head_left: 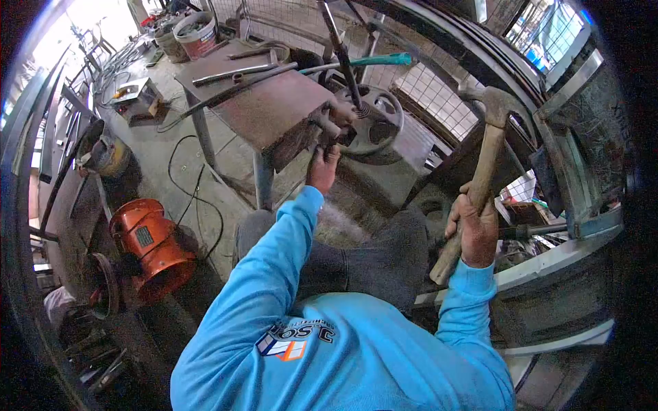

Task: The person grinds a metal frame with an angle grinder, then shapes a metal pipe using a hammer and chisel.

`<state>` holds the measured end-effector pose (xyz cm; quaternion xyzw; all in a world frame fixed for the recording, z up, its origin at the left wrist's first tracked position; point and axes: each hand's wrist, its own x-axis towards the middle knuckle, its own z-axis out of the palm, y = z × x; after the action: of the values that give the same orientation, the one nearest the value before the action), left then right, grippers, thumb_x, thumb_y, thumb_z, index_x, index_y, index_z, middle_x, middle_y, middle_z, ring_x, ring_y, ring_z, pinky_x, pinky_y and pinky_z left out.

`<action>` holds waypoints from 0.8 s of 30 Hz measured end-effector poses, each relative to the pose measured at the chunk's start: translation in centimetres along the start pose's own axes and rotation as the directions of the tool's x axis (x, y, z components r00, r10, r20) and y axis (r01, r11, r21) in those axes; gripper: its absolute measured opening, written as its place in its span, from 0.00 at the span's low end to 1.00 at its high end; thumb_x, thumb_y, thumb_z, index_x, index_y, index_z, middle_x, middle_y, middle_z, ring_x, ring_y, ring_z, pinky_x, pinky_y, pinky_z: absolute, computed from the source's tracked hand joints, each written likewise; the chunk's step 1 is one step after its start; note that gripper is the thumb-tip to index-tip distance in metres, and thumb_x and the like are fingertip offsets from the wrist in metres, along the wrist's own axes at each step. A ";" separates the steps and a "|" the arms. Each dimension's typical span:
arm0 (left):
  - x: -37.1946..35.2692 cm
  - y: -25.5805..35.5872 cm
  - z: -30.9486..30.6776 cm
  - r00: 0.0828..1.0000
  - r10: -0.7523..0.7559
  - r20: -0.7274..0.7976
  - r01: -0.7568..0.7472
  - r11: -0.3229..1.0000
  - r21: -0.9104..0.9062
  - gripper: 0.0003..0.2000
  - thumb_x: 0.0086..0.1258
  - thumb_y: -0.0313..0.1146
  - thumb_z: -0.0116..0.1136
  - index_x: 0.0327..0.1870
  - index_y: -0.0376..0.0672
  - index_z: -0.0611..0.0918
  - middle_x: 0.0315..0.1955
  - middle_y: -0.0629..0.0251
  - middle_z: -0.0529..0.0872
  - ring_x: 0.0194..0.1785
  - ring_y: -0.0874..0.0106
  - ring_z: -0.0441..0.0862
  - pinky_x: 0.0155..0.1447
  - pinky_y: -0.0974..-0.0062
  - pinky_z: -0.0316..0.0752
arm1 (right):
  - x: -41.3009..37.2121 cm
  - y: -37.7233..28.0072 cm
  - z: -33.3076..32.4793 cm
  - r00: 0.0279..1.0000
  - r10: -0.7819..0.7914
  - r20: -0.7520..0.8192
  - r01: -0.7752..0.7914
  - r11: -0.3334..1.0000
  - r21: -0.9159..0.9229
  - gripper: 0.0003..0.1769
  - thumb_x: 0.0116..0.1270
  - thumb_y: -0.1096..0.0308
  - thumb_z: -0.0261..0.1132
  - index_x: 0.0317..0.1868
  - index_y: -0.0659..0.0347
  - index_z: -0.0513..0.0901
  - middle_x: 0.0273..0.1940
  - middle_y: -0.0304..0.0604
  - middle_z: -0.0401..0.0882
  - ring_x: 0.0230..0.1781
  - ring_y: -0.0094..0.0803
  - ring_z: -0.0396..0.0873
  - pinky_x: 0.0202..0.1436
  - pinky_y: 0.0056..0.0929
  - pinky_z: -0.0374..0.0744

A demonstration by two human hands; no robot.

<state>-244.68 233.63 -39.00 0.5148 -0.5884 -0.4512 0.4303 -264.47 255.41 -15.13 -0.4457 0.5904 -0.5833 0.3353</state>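
My right hand is shut around the wooden handle of a hammer, raised with its steel head up near a metal frame on the right. My left hand reaches forward and grips a small metal piece at the near corner of a rusty steel work table. A round metal wheel-like part with holes sits just behind that corner, with a dark rod standing up through it. Both arms wear light blue sleeves.
An orange blower fan lies on the floor at left, with a black cable looping past the table legs. Metal bars and a teal-handled tool lie on the table. Buckets stand at the back. Steel frames crowd the right.
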 end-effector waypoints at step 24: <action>2.6 -5.2 -0.6 0.977 0.073 -0.202 -0.010 0.954 0.299 0.30 0.69 0.58 0.55 0.50 0.34 0.81 0.51 0.43 0.82 0.54 0.46 0.78 0.60 0.53 0.71 | 11.4 -17.5 -1.9 0.886 -0.403 0.230 0.445 0.879 -0.173 0.13 0.72 0.59 0.55 0.38 0.59 0.79 0.28 0.41 0.80 0.25 0.31 0.80 0.29 0.31 0.79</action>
<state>-243.25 230.62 -43.85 0.6059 -0.6110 -0.2916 0.4178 -268.12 247.03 3.75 -0.6516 0.5049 -0.5291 0.2012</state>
